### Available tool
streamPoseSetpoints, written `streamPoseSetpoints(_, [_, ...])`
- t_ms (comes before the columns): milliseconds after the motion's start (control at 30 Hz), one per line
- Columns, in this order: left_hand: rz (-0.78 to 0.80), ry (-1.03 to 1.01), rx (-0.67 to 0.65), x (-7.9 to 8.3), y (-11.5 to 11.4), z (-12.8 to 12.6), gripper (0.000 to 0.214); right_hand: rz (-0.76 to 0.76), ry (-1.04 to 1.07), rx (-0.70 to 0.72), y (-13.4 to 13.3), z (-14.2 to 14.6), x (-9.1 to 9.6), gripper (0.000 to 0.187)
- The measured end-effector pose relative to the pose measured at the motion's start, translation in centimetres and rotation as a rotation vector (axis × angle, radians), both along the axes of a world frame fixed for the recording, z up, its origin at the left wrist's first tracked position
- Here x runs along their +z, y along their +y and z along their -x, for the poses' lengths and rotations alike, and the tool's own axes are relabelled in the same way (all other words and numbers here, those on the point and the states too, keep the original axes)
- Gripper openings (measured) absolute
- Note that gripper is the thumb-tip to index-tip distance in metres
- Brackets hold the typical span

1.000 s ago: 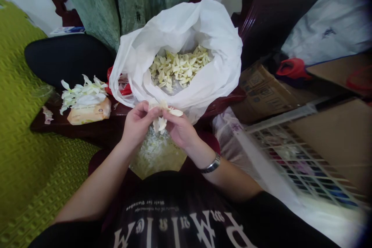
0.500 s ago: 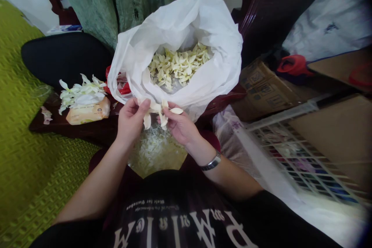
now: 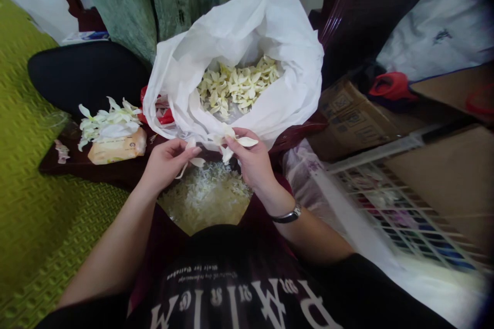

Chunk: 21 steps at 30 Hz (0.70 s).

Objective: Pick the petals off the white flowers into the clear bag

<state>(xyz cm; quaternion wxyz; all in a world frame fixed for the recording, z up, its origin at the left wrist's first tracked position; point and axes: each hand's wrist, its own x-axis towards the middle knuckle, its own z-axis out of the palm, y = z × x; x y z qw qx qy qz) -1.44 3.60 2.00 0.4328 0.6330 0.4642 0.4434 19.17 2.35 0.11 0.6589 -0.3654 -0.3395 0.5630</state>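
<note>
Between the thumb and fingers of my right hand (image 3: 255, 160) is a creamy white flower (image 3: 227, 148), its long petals sticking out on both sides. My left hand (image 3: 165, 161) pinches a small pale flower piece (image 3: 197, 162), apart from the flower. Just beyond both hands, a white plastic bag (image 3: 299, 77) gapes wide, with many yellowish white flowers (image 3: 247, 85) inside. Below my hands, between my legs, lies a heap of fine white flower pieces (image 3: 208, 185); what holds it is hard to make out.
To the left on the dark wooden bench (image 3: 57, 162) sit a tissue pack (image 3: 118, 149) and a bunch of white flowers (image 3: 110, 121). A black rounded cushion or seat back (image 3: 88, 72) stands behind. Rightward are a cardboard box (image 3: 351, 118) and a white wire rack (image 3: 389, 205).
My hands have drawn apart, the left moving left with a flower piece and the right moving slightly right with the flower. More of the heap below shows.
</note>
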Motion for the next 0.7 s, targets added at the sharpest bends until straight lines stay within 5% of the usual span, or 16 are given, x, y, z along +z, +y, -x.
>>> streamPoseSetpoints(200, [-0.131,-0.001,-0.049,0.3,-0.6,-1.3,0.045,-0.060,-0.147,0.021,-0.3,0.7,-0.5,0.032])
streamPoseSetpoints(333, [-0.251,-0.067,-0.004,0.3,-1.0,-2.6,0.017,-0.082,-0.160,0.061,-0.8,1.2,-0.5,0.029])
streamPoseSetpoints(700, [-0.080,-0.356,-0.001,-0.5,-1.1,-3.2,0.024,0.028,-0.008,0.141,-1.3,1.5,0.5,0.033])
